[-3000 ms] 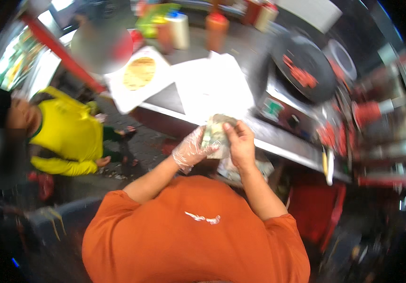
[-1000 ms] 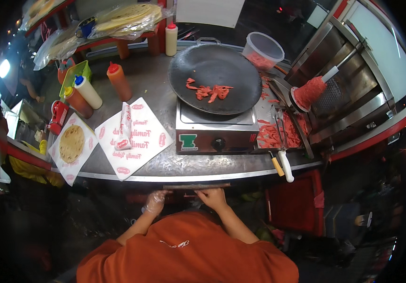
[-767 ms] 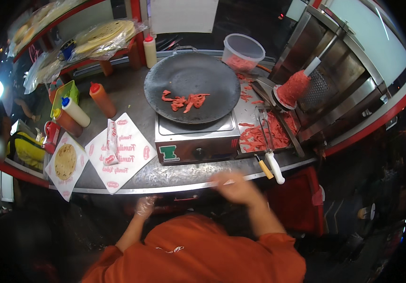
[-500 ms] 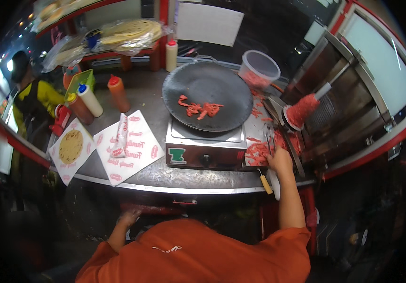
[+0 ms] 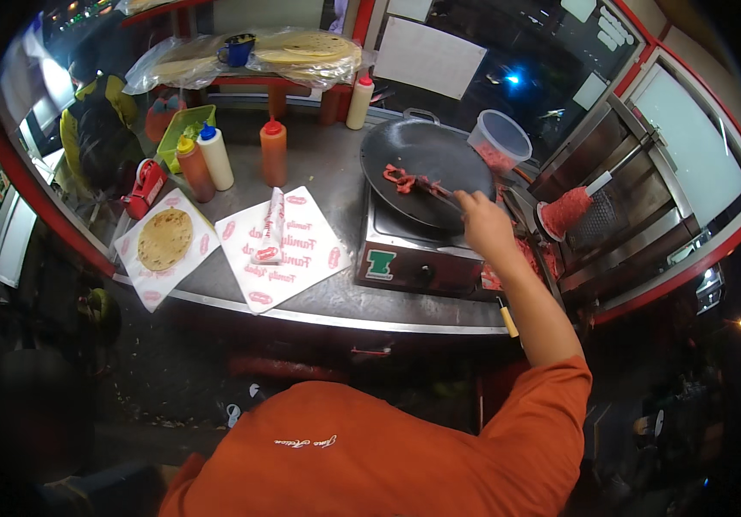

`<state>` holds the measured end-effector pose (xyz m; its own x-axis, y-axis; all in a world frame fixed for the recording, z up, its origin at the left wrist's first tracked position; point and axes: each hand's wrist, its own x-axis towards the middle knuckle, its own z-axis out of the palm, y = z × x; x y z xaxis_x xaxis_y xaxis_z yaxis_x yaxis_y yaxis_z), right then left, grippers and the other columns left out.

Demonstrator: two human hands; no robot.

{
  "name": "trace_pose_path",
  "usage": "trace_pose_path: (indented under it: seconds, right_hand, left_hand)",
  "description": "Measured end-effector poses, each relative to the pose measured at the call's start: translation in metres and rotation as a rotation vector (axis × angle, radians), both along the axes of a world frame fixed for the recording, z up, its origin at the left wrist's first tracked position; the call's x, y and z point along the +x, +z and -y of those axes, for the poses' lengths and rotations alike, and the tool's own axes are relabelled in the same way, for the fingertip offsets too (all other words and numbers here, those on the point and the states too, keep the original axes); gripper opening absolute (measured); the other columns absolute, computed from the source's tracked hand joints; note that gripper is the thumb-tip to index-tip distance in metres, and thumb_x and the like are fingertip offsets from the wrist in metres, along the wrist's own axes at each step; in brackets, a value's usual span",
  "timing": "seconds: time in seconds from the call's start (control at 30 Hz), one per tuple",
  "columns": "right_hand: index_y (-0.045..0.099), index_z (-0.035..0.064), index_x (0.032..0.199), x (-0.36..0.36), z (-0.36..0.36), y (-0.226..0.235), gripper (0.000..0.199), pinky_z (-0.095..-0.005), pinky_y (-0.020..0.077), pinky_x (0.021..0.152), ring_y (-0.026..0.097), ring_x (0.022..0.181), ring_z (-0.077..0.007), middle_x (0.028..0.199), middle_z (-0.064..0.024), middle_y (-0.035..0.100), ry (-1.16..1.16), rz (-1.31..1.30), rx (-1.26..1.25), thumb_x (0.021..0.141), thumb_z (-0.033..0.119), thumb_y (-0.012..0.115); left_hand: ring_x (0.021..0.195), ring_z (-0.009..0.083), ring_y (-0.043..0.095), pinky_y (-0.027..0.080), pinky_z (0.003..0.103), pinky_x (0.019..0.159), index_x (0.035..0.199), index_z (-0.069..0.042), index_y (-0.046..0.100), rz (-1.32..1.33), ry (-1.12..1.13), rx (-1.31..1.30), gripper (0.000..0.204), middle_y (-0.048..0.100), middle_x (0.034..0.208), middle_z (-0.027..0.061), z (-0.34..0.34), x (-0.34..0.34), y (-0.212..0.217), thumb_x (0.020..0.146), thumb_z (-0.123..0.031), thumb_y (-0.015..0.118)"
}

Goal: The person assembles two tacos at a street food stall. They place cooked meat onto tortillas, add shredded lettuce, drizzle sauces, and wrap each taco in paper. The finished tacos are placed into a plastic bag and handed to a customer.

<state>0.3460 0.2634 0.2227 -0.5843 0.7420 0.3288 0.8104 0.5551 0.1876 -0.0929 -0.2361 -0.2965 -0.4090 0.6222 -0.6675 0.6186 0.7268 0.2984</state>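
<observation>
My right hand (image 5: 479,221) is closed around the handle of metal tongs (image 5: 441,192), over the near right rim of the black pan (image 5: 414,142). The tongs' tips reach strips of reddish meat (image 5: 398,177) in the pan's left half. Whether a piece is pinched between the tips I cannot tell. The pan rests on a steel gas stove (image 5: 405,269). My left hand does not show. More meat shreds (image 5: 526,254) lie right of the stove, partly behind my forearm, with a yellow-handled tool (image 5: 507,320) at the counter's edge.
Left on the counter are a flatbread (image 5: 165,239) on paper, a paper-wrapped roll (image 5: 270,233) and sauce bottles (image 5: 274,151). A clear tub (image 5: 500,140) stands behind the pan. A meat spit (image 5: 565,213) is at the right. Another person (image 5: 99,129) is far left.
My right hand has lifted the tongs from the meat shreds beside the stove and brought them left into the pan. My left hand has left the view. The view has shifted.
</observation>
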Motion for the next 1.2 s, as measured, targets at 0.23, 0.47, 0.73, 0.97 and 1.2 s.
trace_pose_path:
  seconds: [0.23,0.47,0.73,0.97,1.2]
  right_hand:
    - [0.066,0.0003,0.136,0.029,-0.058,0.070,0.044,-0.0322,0.0497,0.054,0.062,0.062,-0.0144,0.082,-0.0086,0.070,-0.433,-0.385,-0.826,0.096,0.017,0.069]
    - [0.067,0.0000,0.133,-0.031,-0.040,0.032,0.044,-0.0304,0.0475,0.052,0.061,0.061,-0.0149,0.088,-0.0109,0.073,-0.317,-0.520,-0.141,0.103,0.031,0.064]
    - [0.069,0.0016,0.091,-0.052,-0.040,-0.008,0.034,-0.0282,0.0337,0.041,0.048,0.047,-0.0093,0.070,-0.0036,0.062,-0.324,-0.959,-1.063,0.105,0.032,0.062]
    - [0.075,-0.0001,0.111,0.004,-0.043,0.021,0.029,-0.0258,0.0391,0.051,0.052,0.061,-0.0059,0.070,0.0012,0.059,-0.142,-0.771,-0.600,0.101,0.025,0.066]
    - [0.068,-0.0004,0.103,-0.143,-0.188,0.098,0.032,-0.0242,0.0341,0.044,0.046,0.055,-0.0088,0.076,-0.0035,0.059,0.122,-1.120,-0.943,0.107,0.030,0.058]
  left_hand:
    - [0.118,0.0358,0.067,0.054,0.046,0.099,0.126,-0.011,0.071,0.400,0.175,0.311,0.040,0.071,0.128,0.0180,-0.065,-0.033,-0.008,0.105,-0.038,0.051]
    - [0.121,0.0306,0.066,0.052,0.045,0.103,0.135,-0.011,0.066,0.397,-0.337,0.023,0.046,0.070,0.132,0.0143,-0.117,-0.088,0.039,0.108,-0.043,0.048]
    - [0.109,0.0225,0.070,0.055,0.039,0.101,0.134,0.001,0.061,1.458,-0.103,0.366,0.043,0.071,0.120,0.0142,-0.228,-0.056,0.253,0.109,-0.034,0.057]
    - [0.129,0.0342,0.060,0.048,0.042,0.110,0.147,0.002,0.047,0.152,-0.016,0.952,0.067,0.062,0.137,0.0230,-0.380,-0.002,0.334,0.099,-0.039,0.069]
    - [0.135,0.0408,0.055,0.047,0.046,0.112,0.160,-0.001,0.025,-0.163,-0.092,0.508,0.099,0.055,0.142,0.0281,-0.478,0.035,0.320,0.084,-0.030,0.081]
